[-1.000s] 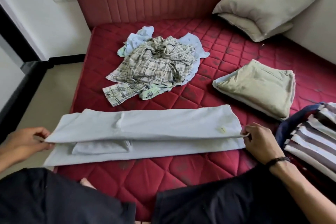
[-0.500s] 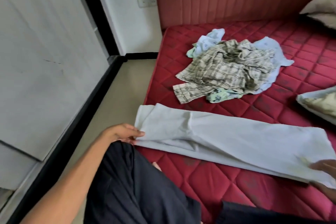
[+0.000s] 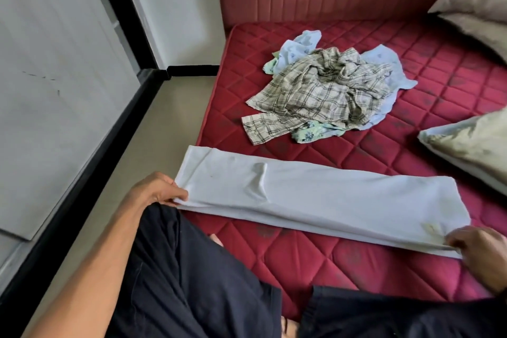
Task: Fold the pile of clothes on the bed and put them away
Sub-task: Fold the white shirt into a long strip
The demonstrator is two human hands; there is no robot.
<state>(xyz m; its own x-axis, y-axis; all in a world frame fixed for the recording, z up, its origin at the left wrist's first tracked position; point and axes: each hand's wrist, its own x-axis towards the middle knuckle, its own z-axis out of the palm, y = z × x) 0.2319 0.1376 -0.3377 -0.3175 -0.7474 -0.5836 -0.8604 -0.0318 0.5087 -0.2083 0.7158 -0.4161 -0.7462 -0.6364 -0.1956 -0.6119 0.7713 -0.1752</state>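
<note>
A pale white garment (image 3: pixel 323 195) lies folded into a long strip across the near part of the red quilted mattress (image 3: pixel 315 252). My left hand (image 3: pixel 157 191) pinches its left end at the mattress edge. My right hand (image 3: pixel 482 252) pinches its right end near a small yellowish mark. Farther back sits the unfolded pile: a plaid shirt (image 3: pixel 321 93) on top of light blue and green printed clothes (image 3: pixel 299 45).
A folded khaki garment (image 3: pixel 466 145) lies at the right edge, and grey pillows (image 3: pixel 477 5) lean by the red headboard. Left of the bed runs a strip of beige floor (image 3: pixel 153 129) beside a white wall panel with black trim. My dark-clothed knees fill the foreground.
The view swung left, so the striped clothes left the frame. The upper layer I was holding up has been laid flat, making the strip narrower. Both hands still hold the ends.
</note>
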